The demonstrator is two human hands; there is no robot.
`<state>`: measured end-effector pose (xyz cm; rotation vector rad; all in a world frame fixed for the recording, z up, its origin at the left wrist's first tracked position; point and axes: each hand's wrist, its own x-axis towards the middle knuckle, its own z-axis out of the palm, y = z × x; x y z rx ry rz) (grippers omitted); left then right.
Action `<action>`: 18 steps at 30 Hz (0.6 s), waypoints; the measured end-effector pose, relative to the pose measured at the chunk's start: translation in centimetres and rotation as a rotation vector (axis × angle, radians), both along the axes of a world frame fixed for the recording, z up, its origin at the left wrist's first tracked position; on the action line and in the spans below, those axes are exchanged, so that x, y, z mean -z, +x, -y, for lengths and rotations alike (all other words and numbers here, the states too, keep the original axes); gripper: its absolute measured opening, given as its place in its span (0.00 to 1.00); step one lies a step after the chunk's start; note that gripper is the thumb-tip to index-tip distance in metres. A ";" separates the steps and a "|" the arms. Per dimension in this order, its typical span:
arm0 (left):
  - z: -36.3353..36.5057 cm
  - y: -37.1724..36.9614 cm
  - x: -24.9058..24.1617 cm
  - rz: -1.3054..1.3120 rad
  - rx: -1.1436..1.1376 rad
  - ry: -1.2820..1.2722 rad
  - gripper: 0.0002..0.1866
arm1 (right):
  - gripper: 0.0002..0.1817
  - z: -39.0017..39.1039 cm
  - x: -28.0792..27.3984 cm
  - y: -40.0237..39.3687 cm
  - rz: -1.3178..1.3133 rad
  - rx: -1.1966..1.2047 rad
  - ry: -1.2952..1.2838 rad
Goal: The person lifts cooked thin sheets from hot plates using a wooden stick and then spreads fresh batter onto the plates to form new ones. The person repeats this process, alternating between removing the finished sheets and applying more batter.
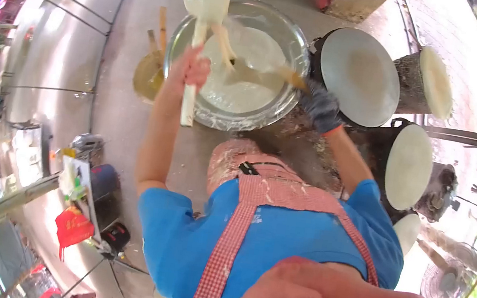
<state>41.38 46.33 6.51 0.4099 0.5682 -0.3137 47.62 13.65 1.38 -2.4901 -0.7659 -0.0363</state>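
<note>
My bare left hand (196, 70) is closed around the pale handle of a large ladle (206, 1), whose round head is raised over the far-left rim of a wide metal basin (225, 124). White batter (255, 46) lies in the basin. A pale strip, perhaps batter, hangs below the ladle head; blur hides what it is. My right hand (320, 107), in a dark glove, is closed on the wooden handle of a blurred, spatula-like tool (260, 78). That tool reaches left over the batter, its far end smeared by motion.
Right of the basin sits a large round griddle with a pale cover or surface (359, 77); more round pale tops (409, 167) stand nearby. To the left is a small yellowish bowl (146, 79) with sticks in it. A red bag (72, 229) hangs at lower left.
</note>
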 end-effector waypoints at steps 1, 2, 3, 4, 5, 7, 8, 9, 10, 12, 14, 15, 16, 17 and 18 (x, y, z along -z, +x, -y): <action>0.1 -0.7 -4.1 0.066 -0.015 -0.042 0.13 | 0.21 -0.1 -1.3 0.8 0.052 0.030 0.016; -0.1 -1.2 -7.4 0.144 -0.010 -0.051 0.10 | 0.21 -0.6 -3.0 2.6 0.124 0.066 0.038; -0.1 -1.6 -10.5 0.227 0.006 -0.064 0.07 | 0.22 -0.9 -5.4 4.1 0.206 0.032 0.147; 0.2 -2.1 -14.1 0.254 0.017 -0.030 0.07 | 0.24 -1.1 -8.0 5.1 0.289 0.004 0.249; 0.5 -2.7 -17.7 0.345 -0.007 0.261 0.05 | 0.24 -1.1 -10.5 6.0 0.320 0.012 0.280; 0.6 -3.5 -22.3 0.470 -0.033 0.582 0.04 | 0.24 -1.6 -15.1 7.2 0.430 0.034 0.314; 0.4 -3.8 -23.9 0.541 -0.091 0.776 0.05 | 0.24 -1.9 -16.7 7.1 0.438 0.106 0.287; 0.1 -4.1 -25.3 0.611 -0.152 0.969 0.07 | 0.24 -2.3 -17.3 6.7 0.464 0.118 0.318; -0.6 -4.1 -25.3 0.613 -0.214 1.081 0.10 | 0.23 -2.6 -17.3 6.2 0.455 0.073 0.388; -2.2 -3.5 -22.3 0.507 -0.314 1.194 0.12 | 0.21 -3.0 -12.8 6.0 0.204 -0.062 0.615; -5.3 -3.5 -14.0 0.396 -0.156 0.919 0.06 | 0.18 -3.4 -7.7 3.0 -0.112 -0.195 0.845; -5.0 -4.2 -10.2 0.202 -0.097 0.574 0.03 | 0.17 -3.0 -5.6 1.2 0.012 -0.184 0.677; -4.9 -5.9 -6.0 0.302 0.206 0.492 0.13 | 0.19 -2.4 -0.5 0.1 -0.294 -0.100 0.638; -3.9 -6.2 -3.6 0.153 0.204 0.207 0.11 | 0.21 -1.7 4.5 -1.1 -0.579 0.015 0.575; -2.8 -7.1 -1.9 -0.010 0.194 -0.075 0.10 | 0.23 0.0 7.3 -1.9 -0.542 0.036 0.380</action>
